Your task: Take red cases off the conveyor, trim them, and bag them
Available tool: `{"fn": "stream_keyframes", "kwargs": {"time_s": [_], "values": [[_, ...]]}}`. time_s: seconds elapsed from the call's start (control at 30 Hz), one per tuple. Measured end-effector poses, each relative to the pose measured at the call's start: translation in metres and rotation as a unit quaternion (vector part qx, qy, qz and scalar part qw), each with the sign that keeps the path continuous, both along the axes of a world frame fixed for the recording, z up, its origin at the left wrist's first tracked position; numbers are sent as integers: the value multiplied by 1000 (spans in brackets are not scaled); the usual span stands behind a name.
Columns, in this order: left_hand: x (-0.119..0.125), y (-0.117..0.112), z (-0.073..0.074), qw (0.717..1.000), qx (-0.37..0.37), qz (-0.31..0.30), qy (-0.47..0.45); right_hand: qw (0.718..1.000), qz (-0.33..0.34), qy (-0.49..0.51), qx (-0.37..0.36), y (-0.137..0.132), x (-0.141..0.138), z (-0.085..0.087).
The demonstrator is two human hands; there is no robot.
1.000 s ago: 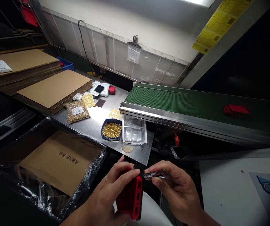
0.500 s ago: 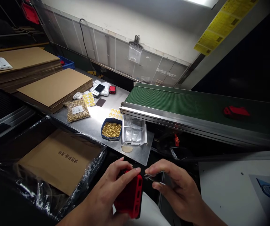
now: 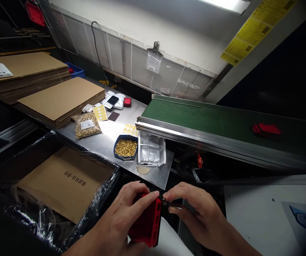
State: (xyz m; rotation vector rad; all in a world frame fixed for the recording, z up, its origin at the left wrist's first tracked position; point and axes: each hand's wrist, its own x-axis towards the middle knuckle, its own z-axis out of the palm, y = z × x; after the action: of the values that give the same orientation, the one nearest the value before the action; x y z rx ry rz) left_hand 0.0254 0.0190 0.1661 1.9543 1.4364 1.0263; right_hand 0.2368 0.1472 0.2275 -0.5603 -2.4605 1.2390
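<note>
My left hand [image 3: 123, 213] is wrapped round a red and black power bank [image 3: 155, 224], tilted on edge so that a row of port openings shows along its side. Its thumb and index finger lie across the upper part, hiding some of it. Close by on the right, my right hand [image 3: 198, 213] pinches a small shiny metal tool [image 3: 166, 202], which looks like a nail clipper, between thumb and fingers. The tool's tip is at the top corner of the power bank; whether they touch I cannot tell.
Beyond my hands, a metal table [image 3: 166, 174] bears a blue tray of gold pieces [image 3: 125, 147], a white bin [image 3: 151, 151] and a filled bag [image 3: 87, 125]. A green conveyor [image 3: 190, 115] carries a red item [image 3: 266, 129]. Cardboard stacks [image 3: 62, 96] and a plastic-lined box [image 3: 62, 181] stand left.
My right hand has closed more tightly on the metal tool, whose arms are nearer together, and has shifted slightly left. The red item on the conveyor shifts slightly left in view.
</note>
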Motion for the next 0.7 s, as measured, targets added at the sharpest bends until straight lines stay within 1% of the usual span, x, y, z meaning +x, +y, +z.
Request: {"fn": "stream_keyframes", "kwargs": {"time_s": [0.17, 0.27, 0.37, 0.47, 0.7], "values": [[1, 1, 1, 1000, -11, 25, -9, 998, -52, 30, 2, 0, 0, -6], [0, 2, 2, 1000, -12, 16, -12, 996, -79, 34, -8, 0, 1, -7], [-2, 3, 1, 1000, -7, 2, -7, 998, -62, 17, -19, 0, 2, -6], [-3, 4, -1, 1000, -13, 5, -6, 999, -36, 6, -27, 1, 2, -6], [-1, 4, -2, 1000, -14, -1, -10, 1000, -5, -2, -30, 5, 3, -6]]}}
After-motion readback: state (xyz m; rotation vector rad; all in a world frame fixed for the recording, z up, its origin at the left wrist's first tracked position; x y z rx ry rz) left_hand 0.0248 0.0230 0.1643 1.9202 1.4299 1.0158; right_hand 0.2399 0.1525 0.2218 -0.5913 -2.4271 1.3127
